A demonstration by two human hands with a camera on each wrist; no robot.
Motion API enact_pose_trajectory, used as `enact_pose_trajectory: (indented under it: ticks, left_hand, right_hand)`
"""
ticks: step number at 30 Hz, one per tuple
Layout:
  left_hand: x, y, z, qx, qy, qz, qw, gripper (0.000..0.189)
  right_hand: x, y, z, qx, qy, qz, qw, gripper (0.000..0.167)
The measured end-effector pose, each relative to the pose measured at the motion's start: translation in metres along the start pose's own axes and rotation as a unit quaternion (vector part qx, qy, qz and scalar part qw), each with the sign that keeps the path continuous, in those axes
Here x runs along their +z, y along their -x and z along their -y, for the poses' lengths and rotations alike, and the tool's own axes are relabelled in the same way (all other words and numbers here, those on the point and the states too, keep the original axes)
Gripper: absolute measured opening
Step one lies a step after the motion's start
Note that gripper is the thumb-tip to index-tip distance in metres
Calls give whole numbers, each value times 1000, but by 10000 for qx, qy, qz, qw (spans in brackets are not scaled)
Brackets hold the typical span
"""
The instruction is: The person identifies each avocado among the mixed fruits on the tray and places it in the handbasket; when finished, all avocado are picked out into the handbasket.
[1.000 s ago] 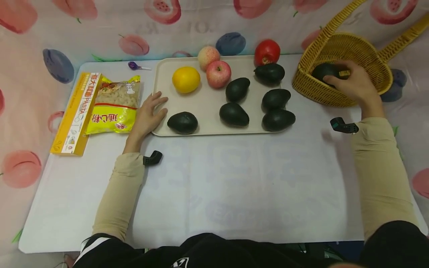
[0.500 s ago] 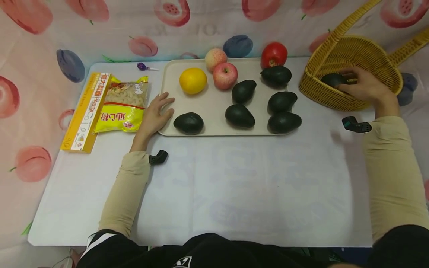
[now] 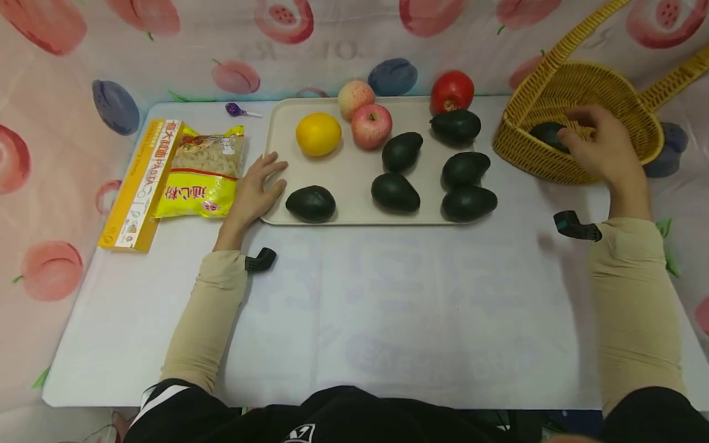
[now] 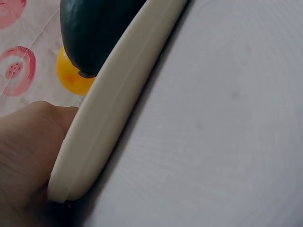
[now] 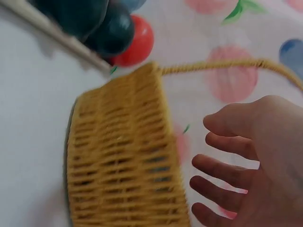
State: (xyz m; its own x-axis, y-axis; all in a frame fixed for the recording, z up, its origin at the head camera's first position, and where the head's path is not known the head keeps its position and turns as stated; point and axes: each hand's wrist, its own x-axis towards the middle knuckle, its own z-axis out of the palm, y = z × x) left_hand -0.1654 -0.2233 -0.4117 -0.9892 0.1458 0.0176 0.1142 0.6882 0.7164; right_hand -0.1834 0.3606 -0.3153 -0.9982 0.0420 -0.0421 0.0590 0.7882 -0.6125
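An avocado (image 3: 548,135) lies inside the yellow wicker basket (image 3: 532,157) at the back right. Over the basket's opening hovers my right hand (image 3: 606,147), holding nothing; the right wrist view shows its fingers (image 5: 222,170) spread apart beside the woven wall. My left hand (image 3: 252,191) rests at the left edge of the cream tray (image 3: 343,184), fingers extended over the rim. Nearest to it on the tray is an avocado (image 3: 311,204), with a lemon (image 3: 318,134) farther back. Several more avocados (image 3: 396,192) lie across the tray's middle and right side.
A red apple (image 3: 372,126), a peach (image 3: 356,99) and a red pomegranate (image 3: 452,92) stand along the tray's back. Left of the tray lie a yellow bag of macaroni (image 3: 202,172), a pasta box (image 3: 141,184) and a purple lollipop (image 3: 235,110). A fruit-print cloth hangs behind.
My right hand has lowered an avocado into the basket, let go of it, and drawn back slightly. My left hand has stayed at the tray's edge.
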Motion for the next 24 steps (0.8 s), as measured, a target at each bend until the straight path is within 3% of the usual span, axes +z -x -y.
enact_pose_trajectory:
  ticks: [5,9,12,18,24]
  left_hand:
    - [0,0,-2,-26,-43,70,10000,43]
    - [0,-1,-1,-56,-48,18,10000,43]
    - [-1,-2,0,-54,-46,-12,10000,43]
    - [-1,-2,0,-133,8,-33,9999,43]
    - [0,-1,-1,-171,-21,-19,9998,43]
  right_hand:
    - [13,21,16,-551,-304,-757,9951,44]
    - [29,31,31,-1404,-558,-934,9841,36]
    - [41,38,38,-1844,-557,-587,9795,34]
    - [62,41,43,-2260,-313,644,9715,38]
    - [67,48,49,-1763,-64,1777,9681,43]
